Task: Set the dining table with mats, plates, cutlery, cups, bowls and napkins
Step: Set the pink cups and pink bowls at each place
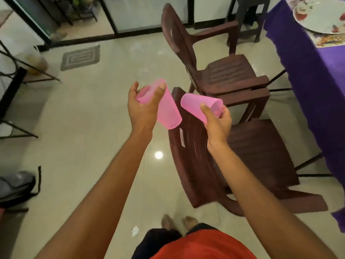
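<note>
Our left hand [143,107] gripped one cup [169,113], our right hand [217,123] the other cup [197,104]; the table [302,68] lay rightward, nearer our right hand.

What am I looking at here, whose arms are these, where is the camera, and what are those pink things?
There is no machine here. A person wears a wide-angle camera on the head, so this one picture looks forward and down along their own two bare arms. Each hand holds a pink plastic cup: the left hand grips the left cup, and the right hand grips the right cup. Both cups are tilted and sit slightly apart in the air. Beneath the hands stand two brown plastic chairs on a pale tiled floor, the near chair and the far chair. At the right edge is the table under a purple cloth, with a plate on a patterned mat. The cups are not yet on the table.
</note>
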Motion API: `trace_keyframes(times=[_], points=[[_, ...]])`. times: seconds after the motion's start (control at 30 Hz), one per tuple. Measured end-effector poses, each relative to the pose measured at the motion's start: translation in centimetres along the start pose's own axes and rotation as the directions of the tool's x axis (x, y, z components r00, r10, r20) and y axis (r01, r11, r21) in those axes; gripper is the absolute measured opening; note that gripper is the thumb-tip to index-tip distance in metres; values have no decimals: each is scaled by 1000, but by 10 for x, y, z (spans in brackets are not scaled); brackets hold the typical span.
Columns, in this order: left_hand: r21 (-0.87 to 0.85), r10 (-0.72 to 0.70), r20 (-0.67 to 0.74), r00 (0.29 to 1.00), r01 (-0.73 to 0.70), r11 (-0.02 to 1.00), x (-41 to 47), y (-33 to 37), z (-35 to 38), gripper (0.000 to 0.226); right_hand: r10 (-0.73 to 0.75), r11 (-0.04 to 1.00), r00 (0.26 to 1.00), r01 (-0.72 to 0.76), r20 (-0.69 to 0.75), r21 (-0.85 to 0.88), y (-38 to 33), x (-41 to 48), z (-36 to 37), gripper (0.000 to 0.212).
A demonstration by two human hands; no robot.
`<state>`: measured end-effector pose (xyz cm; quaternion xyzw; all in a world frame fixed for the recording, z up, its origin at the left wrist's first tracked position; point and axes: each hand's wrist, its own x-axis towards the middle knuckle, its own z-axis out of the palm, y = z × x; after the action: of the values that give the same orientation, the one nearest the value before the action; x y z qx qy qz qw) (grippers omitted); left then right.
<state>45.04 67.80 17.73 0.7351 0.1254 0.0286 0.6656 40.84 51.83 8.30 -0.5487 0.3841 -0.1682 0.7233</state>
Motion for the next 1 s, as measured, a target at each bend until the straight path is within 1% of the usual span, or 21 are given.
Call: trace_keyframes(times=[0.1,0.17,0.23,0.3,0.4,0.43,0.5,0.57,0.63,0.73,0.8,0.87,0.93,1.0], points=[[-43,-62,25,998,63,997,63,-2,-5,88,-49,999,998,49,-26,12,-5,20,46,92],[-75,-101,74,992,107,991,109,-7,-9,91,-106,994,993,106,-60,0,-8,35,77,83],[-104,-136,116,984,148,983,153,-12,-14,98,-155,988,984,153,-90,-29,-10,51,110,79],[-131,-179,154,972,200,971,192,-14,-18,106,-184,979,978,173,-100,-105,-13,65,140,80],[-116,-202,208,957,229,967,244,-11,-24,115,-218,940,975,198,-43,-277,-22,79,182,87],[-95,-197,229,953,224,970,262,-10,-25,113,-236,911,972,220,-1,-349,-26,83,195,87],[-55,-177,271,946,199,978,297,-8,-25,102,-263,833,962,264,72,-486,-33,92,219,87],[-32,-146,295,944,163,986,335,-6,-20,90,-320,753,942,320,105,-575,-39,106,241,89],[-4,-105,305,947,112,994,374,-3,-12,85,-348,709,929,346,122,-615,-47,125,265,90],[33,-31,309,951,22,999,433,4,10,81,-365,676,917,379,160,-632,-66,167,304,90],[59,20,311,950,-41,997,476,9,29,82,-380,609,890,445,251,-657,-80,202,332,92],[95,42,305,951,-74,993,519,14,48,85,-392,544,862,499,322,-674,-92,236,361,94],[134,40,302,952,-84,987,562,19,71,89,-401,538,856,508,327,-673,-105,274,388,95],[176,29,298,954,-85,981,603,25,93,90,-395,594,875,475,279,-649,-114,312,415,94]])
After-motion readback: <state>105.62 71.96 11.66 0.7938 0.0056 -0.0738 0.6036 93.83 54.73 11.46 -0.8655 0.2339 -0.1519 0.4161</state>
